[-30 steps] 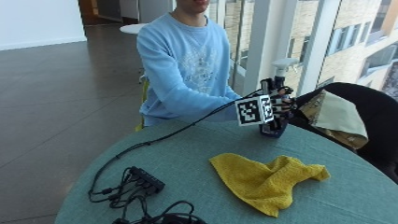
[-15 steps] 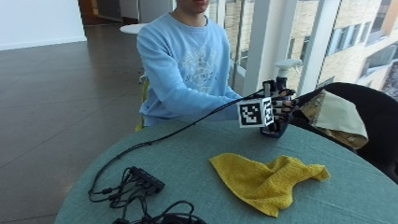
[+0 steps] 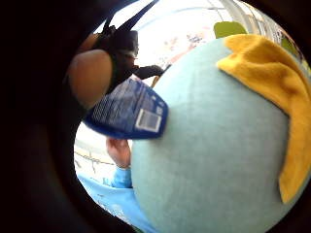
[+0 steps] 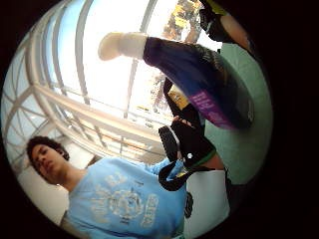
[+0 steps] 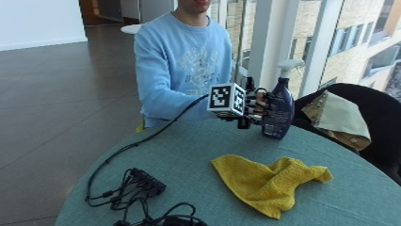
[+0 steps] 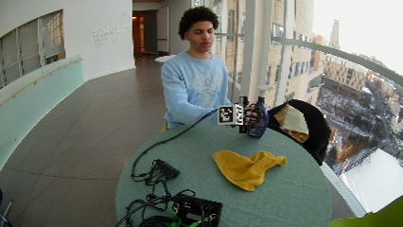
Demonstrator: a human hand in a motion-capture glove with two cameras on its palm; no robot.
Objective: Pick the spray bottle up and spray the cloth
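The dark blue spray bottle [image 5: 278, 110] with its white trigger head stands upright near the far edge of the round teal table [image 5: 188, 160]; whether its base rests on the tabletop or hangs just above it I cannot tell. The gloved right hand [image 5: 258, 107] is wrapped around the bottle's body from the side, fingers [image 5: 263, 104] curled round it at about mid-height, below the neck. In the little finger side palm view the bottle's back label, with its barcode, sits close against the palm above the table surface. The yellow cloth [image 5: 266, 181] lies crumpled on the table nearer the middle, well apart from the bottle and in front of it. At the near left part of the table there is a tangle of black cables and a small black box [image 5: 147, 181]. Beyond the bottle, just off the table, a dark chair [image 5: 370, 127] carries a pale folded fabric [image 5: 338, 117] draped over it.
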